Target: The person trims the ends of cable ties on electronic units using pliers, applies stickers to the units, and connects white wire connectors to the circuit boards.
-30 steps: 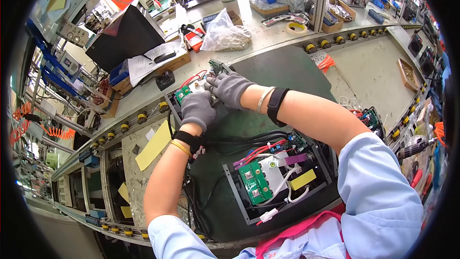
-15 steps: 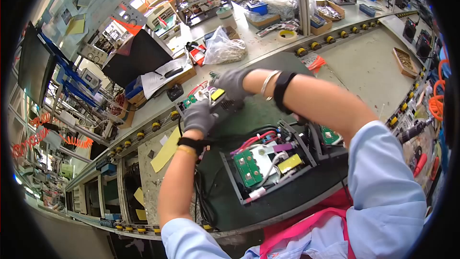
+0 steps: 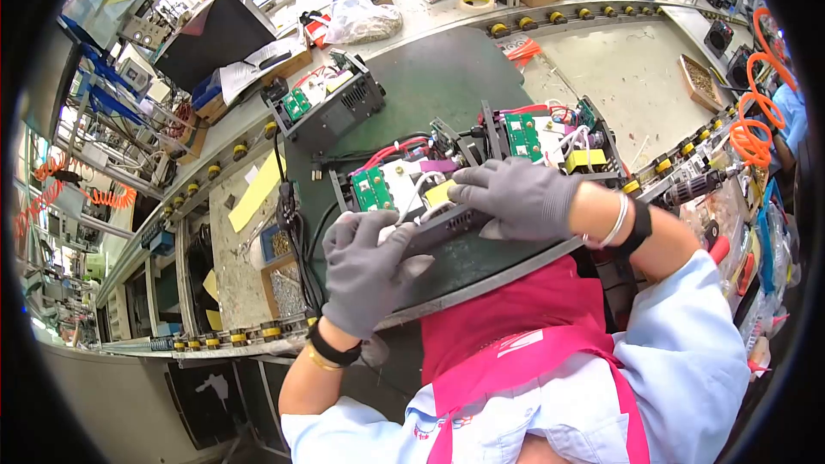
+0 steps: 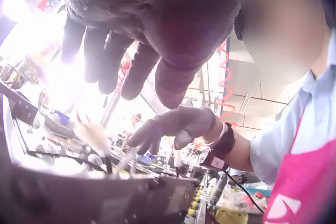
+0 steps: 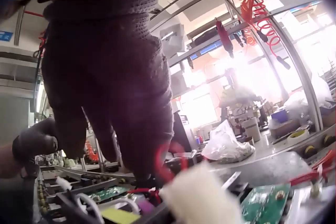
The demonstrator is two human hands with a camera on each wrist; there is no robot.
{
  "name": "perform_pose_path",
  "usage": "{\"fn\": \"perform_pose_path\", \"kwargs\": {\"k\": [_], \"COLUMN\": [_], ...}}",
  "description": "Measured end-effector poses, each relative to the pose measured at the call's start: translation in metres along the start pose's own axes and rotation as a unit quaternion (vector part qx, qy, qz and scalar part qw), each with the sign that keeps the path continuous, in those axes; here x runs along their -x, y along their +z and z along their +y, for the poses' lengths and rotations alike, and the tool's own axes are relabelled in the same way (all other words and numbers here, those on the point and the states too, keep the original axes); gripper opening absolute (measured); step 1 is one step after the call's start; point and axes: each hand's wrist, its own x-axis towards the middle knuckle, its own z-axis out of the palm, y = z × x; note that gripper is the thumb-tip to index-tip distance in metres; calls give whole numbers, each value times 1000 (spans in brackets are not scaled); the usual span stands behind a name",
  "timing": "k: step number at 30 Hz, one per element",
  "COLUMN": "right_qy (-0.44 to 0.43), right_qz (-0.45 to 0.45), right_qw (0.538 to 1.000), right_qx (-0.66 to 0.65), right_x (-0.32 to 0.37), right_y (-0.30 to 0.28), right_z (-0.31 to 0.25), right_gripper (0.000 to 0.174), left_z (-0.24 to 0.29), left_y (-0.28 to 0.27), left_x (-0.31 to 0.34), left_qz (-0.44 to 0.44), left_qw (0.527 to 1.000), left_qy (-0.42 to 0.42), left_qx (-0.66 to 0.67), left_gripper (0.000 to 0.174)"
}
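Observation:
An open dark metal chassis (image 3: 443, 230) lies on the green mat in front of the person. It holds a green circuit board (image 3: 371, 191), red and white wires and a yellow label (image 3: 439, 193). My gloved left hand (image 3: 365, 268) is at its near left corner, fingers extended and relaxed over the wall. My gloved right hand (image 3: 520, 198) reaches across the near right side, its fingertips beside the yellow label. In the left wrist view, the right hand (image 4: 181, 125) appears above the chassis with loosely bent fingers. Neither hand grips anything.
A second open chassis (image 3: 339, 123) stands at the mat's far left, and a third (image 3: 522, 136) to the right. Black cables (image 3: 288, 215) run down the left edge. Rollers line the bench; a power screwdriver (image 3: 692, 189) lies at right, near an orange coiled hose (image 3: 749, 139).
Both hands have let go of the far chassis, which now stands at the mat's far left, and have come back to the near chassis. The head view has tilted downward.

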Motion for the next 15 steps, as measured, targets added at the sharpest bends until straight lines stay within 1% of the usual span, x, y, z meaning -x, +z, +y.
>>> {"fn": "perform_pose_path", "kwargs": {"k": [1, 2, 4, 7, 8, 9, 13, 15], "right_qy": [-4, -3, 20, 58, 53, 48, 14, -8], "right_qz": [50, 133, 195, 252, 279, 305, 398, 385], "right_qw": [999, 991, 980, 966, 959, 951, 915, 922], "right_qx": [-4, 13, 26, 13, 14, 16, 58, 45], "right_x": [5, 8, 6, -1, -5, -10, -36, -40], "right_y": [17, 32, 53, 67, 71, 76, 100, 96], "right_z": [-4, -10, -18, -29, -30, -30, -24, -21], "right_gripper": [66, 63, 63, 69, 62, 56, 28, 18], "left_z": [4, 6, 6, 1, 0, 3, -6, -8], "left_y": [7, 14, 25, 45, 49, 49, 56, 60], "left_x": [7, 13, 16, 25, 27, 25, 27, 28], "left_qz": [-22, -42, -24, -13, -11, 12, 6, 1], "left_qw": [999, 996, 994, 993, 993, 992, 994, 994], "left_qy": [-19, -38, -43, -47, -47, -45, -67, -67], "left_qx": [-32, -65, -96, -110, -110, -115, -83, -89], "left_gripper": [41, 40, 38, 38, 38, 34, 33, 32]}}
